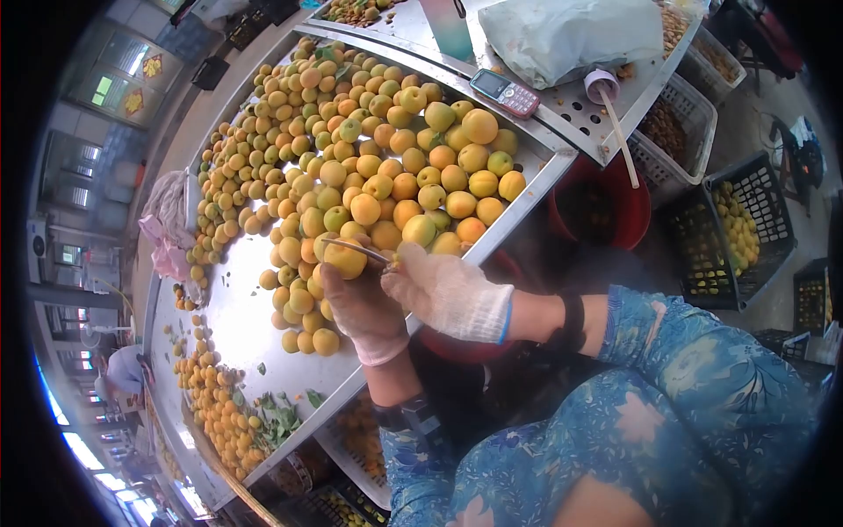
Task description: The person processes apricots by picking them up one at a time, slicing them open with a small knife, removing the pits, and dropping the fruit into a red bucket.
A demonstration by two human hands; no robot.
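My left hand point(365, 318), in a pale glove, is closed around a yellow apricot point(344, 263) near the table's front edge. In my right hand point(450, 292), wearing a white knitted glove with a blue-edged cuff, is a small knife; its thin blade point(358, 249) lies across the top of the apricot. The knife's handle is mostly hidden by the fingers. Just beyond both hands, a large heap of apricots point(366, 209), yellow to orange with some greenish ones, covers much of the metal table point(235, 294).
A mobile phone point(506, 93) lies on the raised metal edge at the back right, near a white sack point(571, 39). Below stands a red bucket point(606, 209). Black crates point(773, 215) with fruit are at right. Leaves point(279, 416) and more apricots lie at the table's left end.
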